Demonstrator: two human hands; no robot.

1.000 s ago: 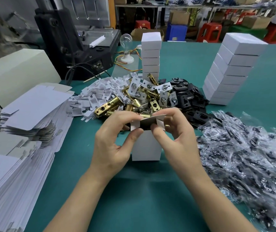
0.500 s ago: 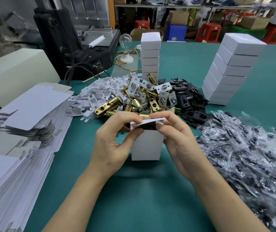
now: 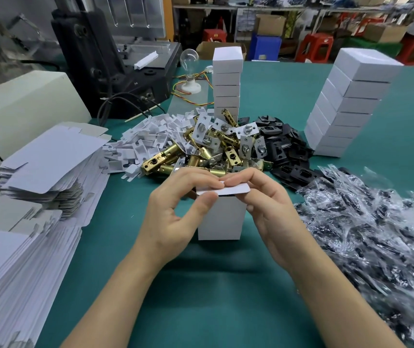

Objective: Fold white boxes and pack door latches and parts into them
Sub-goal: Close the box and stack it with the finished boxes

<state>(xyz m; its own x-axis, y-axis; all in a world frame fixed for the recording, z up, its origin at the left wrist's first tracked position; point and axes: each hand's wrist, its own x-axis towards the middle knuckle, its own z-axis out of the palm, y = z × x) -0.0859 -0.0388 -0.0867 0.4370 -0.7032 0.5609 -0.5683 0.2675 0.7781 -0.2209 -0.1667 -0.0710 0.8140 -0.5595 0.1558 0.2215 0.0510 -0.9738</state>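
Box stands upright on the green counter, long axis vertical; left hand and right hand pinch its top flap; red stools far behind.

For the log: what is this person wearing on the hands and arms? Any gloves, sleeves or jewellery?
Nothing is worn. The left hand and right hand have no gloves, and no rings show. The left forearm and right forearm are uncovered down to the frame edge: no sleeves, watch or wristband in view.

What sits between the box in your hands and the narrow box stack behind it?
Head view: brass latches and silver plates heaped between the box and the stack.
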